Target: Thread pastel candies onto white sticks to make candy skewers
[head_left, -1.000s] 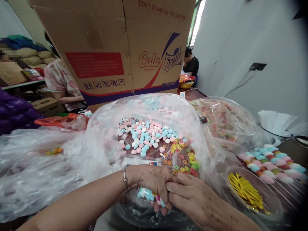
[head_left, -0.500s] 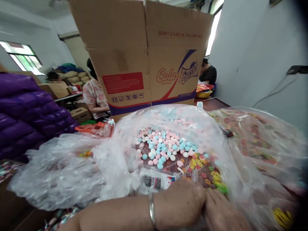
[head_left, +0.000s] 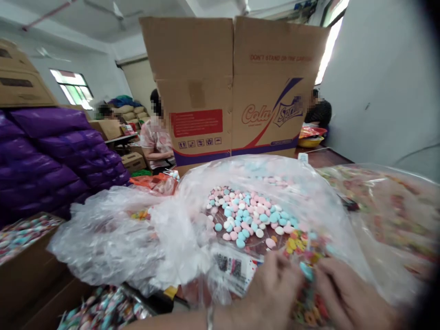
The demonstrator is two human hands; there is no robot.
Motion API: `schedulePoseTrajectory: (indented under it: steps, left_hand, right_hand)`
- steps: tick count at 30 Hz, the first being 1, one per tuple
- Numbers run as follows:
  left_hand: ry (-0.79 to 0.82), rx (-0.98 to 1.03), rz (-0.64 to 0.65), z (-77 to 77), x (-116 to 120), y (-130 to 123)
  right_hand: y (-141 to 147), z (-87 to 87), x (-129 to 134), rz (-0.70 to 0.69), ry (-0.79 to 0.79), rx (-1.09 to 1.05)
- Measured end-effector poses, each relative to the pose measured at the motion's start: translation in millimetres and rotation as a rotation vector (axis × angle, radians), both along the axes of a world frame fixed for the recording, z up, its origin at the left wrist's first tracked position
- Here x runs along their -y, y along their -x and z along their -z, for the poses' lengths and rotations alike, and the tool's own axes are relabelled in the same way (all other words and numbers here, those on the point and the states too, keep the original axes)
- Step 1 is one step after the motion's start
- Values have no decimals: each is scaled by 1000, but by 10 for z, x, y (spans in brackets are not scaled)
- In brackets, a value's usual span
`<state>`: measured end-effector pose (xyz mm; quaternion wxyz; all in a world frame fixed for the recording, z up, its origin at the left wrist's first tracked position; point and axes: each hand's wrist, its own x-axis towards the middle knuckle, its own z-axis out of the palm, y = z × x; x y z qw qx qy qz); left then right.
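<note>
My left hand, wearing a metal bangle, is closed with its fingertips pinched together. My right hand is just across from it, fingers also pinched. What either grips is hidden or blurred. A pale blue candy shows in the gap between the fingertips, close to the left ones. Below it, between the hands, lie several coloured ring candies. Beyond the hands, pastel tablet candies in pink, blue and white are spread inside a clear plastic bag. Yellow ring candies lie at their right.
A large cardboard box stands behind the bag. At lower left are cartons of wrapped candies, with purple sacks stacked behind. Another clear bag lies at right. A printed label sits near my left hand. Other people are seated farther back.
My hands have come apart: the left arm, which lay across toward the right hand, has drawn back, and a blue candy now shows between the fingertips. The view has shifted left.
</note>
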<state>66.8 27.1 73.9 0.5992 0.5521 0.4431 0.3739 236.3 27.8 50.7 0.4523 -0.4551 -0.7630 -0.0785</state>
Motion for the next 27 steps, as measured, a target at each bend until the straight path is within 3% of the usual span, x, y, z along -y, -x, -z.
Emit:
schedulePoseTrajectory:
  steps: [2,3,5,7,8,10,12,14,17,22,24,27]
  left_hand:
    - [410,256,-41,-75,-98,69]
    - [494,398,-55,-124,-158,113]
    - [459,685,-83,-230,-261,229]
    - [297,812,49,-314,-300,366]
    - [231,799,172,-334,-292,428]
    - [222,580,400,-321,-242,511]
    - [334,346,438,-263,-192,521]
    - [433,327,308,-219,-172,478]
    - [364,518,105,-243,-161,390]
    - [169,669,-262,-291,-36,270]
    - [98,709,-385,-263,12,237]
    - [70,684,-470,-236,59,302]
  right_hand:
    - [204,-133,104,-93,-53,62]
    - [294,-164,146,-154,-43,94]
    - [413,-168,193,-199,-7,71]
    - [433,-137,189,-183,65,15]
    - [416,-124,173,-153,91,-12]
    - [377,-118,137,-73,91,-46]
    - [383,-134,123,-32,44,-33]
    - [457,-146,149,-77,8,-8]
    - [632,-105,236,-207,70,-65]
    - [880,77,357,-242,545,-490]
    - [969,120,397,-215,544,-528]
    - [1078,124,459,-258,436,-402]
